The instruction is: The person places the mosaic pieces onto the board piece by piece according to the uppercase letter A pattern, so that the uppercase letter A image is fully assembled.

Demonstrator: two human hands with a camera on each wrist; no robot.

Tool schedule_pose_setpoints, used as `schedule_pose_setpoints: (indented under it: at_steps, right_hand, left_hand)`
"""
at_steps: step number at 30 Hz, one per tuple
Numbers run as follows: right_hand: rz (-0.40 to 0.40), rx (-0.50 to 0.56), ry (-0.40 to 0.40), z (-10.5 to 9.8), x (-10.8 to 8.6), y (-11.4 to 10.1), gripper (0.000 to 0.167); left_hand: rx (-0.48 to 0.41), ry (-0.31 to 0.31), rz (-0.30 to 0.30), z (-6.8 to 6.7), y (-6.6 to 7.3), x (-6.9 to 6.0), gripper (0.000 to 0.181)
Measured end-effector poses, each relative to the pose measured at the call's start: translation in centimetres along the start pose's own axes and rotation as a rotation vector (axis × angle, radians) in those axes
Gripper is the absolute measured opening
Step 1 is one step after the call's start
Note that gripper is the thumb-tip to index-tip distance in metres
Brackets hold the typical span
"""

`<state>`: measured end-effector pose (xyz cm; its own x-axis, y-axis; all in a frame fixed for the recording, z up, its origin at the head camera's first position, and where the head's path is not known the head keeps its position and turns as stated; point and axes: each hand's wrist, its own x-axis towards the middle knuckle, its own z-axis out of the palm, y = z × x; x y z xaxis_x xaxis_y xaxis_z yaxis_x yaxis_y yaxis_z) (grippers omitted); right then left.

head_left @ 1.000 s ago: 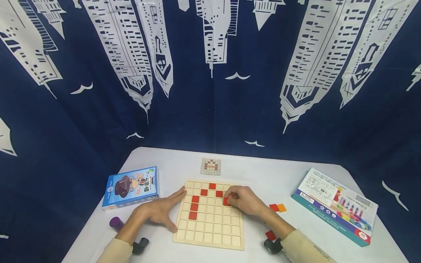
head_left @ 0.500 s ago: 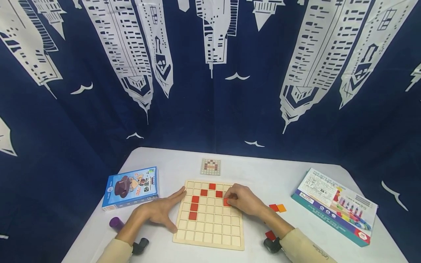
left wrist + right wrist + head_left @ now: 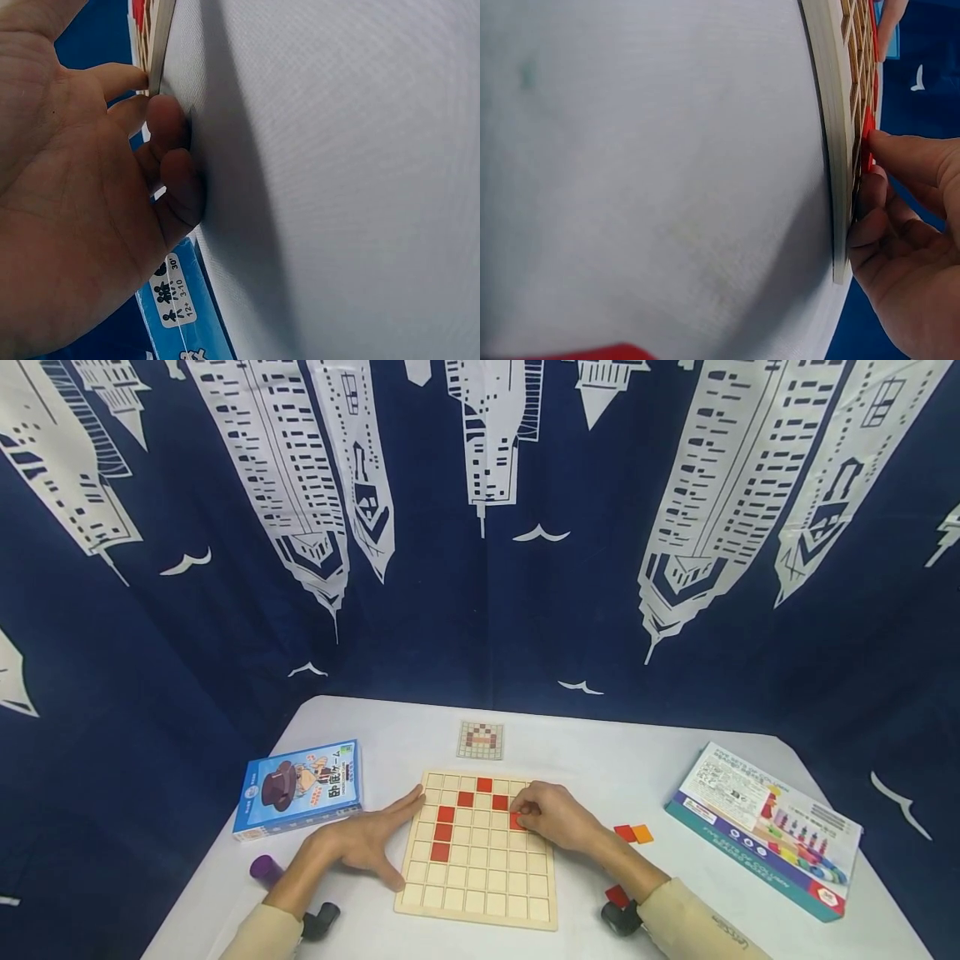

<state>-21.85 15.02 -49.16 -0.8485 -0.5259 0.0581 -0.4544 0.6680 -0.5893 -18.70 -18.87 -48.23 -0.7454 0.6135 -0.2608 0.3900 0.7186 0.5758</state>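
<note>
Gridded board (image 3: pixel 476 877) lies flat on the white table (image 3: pixel 585 752), its near edge toward the person and its pale, wood-like rim rounded at the corners. Nearest trouble, I judge, could come from the right sleeve (image 3: pixel 678 914): a dragging forearm might sweep away the loose red square (image 3: pixel 617 895), a thin, flat piece beside a black device (image 3: pixel 621 921). At left, a purple cylinder (image 3: pixel 265 868) near the wrist could be knocked by a careless elbow.

The left hand (image 3: pixel 363 842) is spread, thumb and forefinger against the board's side; should that light contact slacken, the board may skid on the finely woven cover. Opposite, the right hand (image 3: pixel 562 818) seems to pinch a red tile (image 3: pixel 516 821) between thumb and finger, over the board's right-hand part. I cannot tell whether it sits fully down; let go tilted, it could catch on a raised ridge, and a knuckle could jog the neighbouring red piece (image 3: pixel 500 802).

Farther off stand glossy, sharp-cornered cartons, one blue (image 3: pixel 298 787), one teal-sided (image 3: pixel 765 831); then a small gridded card (image 3: pixel 481 741), and last a dark blue curtain (image 3: pixel 420 635) printed with white buildings.
</note>
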Motion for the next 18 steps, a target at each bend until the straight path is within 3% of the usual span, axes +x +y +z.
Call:
schedule_pose_setpoints:
  at_steps: [18]
  right_hand:
    - [-0.028,-0.023,-0.002,-0.05,-0.05,-0.22,0.013]
  left_hand:
    - [0.006,-0.002,-0.009,0.04,-0.27,0.12,0.127]
